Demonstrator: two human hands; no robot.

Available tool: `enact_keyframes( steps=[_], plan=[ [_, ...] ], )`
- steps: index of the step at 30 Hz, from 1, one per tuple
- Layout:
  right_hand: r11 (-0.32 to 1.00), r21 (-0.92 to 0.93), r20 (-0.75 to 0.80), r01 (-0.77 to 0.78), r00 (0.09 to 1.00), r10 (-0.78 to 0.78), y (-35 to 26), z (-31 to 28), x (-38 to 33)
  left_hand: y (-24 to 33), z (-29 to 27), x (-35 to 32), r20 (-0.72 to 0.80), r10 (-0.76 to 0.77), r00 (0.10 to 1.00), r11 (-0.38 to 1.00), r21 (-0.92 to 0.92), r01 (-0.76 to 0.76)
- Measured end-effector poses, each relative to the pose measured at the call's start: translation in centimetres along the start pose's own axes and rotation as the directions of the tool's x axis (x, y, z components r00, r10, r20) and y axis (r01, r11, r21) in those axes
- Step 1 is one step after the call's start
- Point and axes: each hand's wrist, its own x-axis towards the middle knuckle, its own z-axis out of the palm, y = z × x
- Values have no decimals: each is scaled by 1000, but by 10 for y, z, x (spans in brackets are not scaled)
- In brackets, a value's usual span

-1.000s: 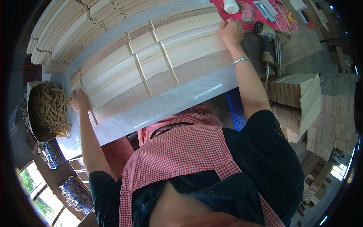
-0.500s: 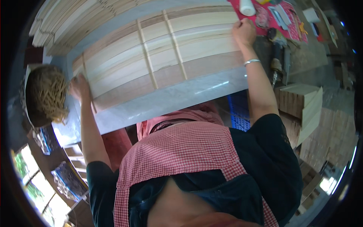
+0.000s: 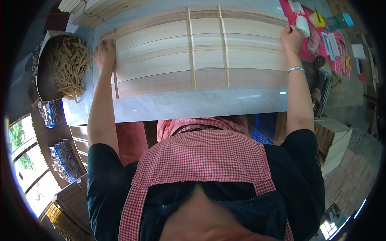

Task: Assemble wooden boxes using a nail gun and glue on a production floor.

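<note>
A flat panel of several pale wooden boards (image 3: 157, 62) lies side by side across the grey table before me. Two tan rubber bands, a left one (image 3: 191, 48) and a right one (image 3: 223, 48), cross its middle from far to near edge. A third band (image 3: 116, 82) crosses close to the left end. My left hand (image 3: 105, 55) is closed at that end, fingers curled by the third band. At the opposite end my right hand (image 3: 292, 40) is closed, fingertips bent at the far right corner. What lies under the fingers is partly hidden.
A box (image 3: 42, 76) heaped with loose rubber bands (image 3: 70, 64) stands left of the panel. Stacked wooden strips (image 3: 90, 12) lie at the far left. On a red cloth (image 3: 313, 44) at right are a white bottle (image 3: 302, 26) and a teal-lidded jar (image 3: 341, 21).
The whole view has turned, so the panel now appears more level. My left hand has shifted slightly toward the panel's far edge. My right hand remains at the right end.
</note>
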Motion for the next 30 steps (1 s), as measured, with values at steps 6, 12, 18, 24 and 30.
enact_keyframes(
  steps=[6,12,18,24,30],
  plan=[
    [998,2,11,-60,998,60,-10,-4,-1,24,-10,-14,-58,-27,998,1000,12,27],
    [997,-55,9,-55,998,56,-5,2,1,19,-11,-18,-82,-16,996,999,-44,12],
    [990,-111,16,-86,996,88,-9,0,-1,12,0,-11,-96,19,995,1000,-22,-21],
    [986,-86,59,-140,988,145,-16,-7,-3,11,0,-9,-89,33,995,999,15,-32],
    [990,-97,25,-106,994,109,-18,-10,-6,12,-1,-8,-64,45,997,999,29,-43]
  ],
)
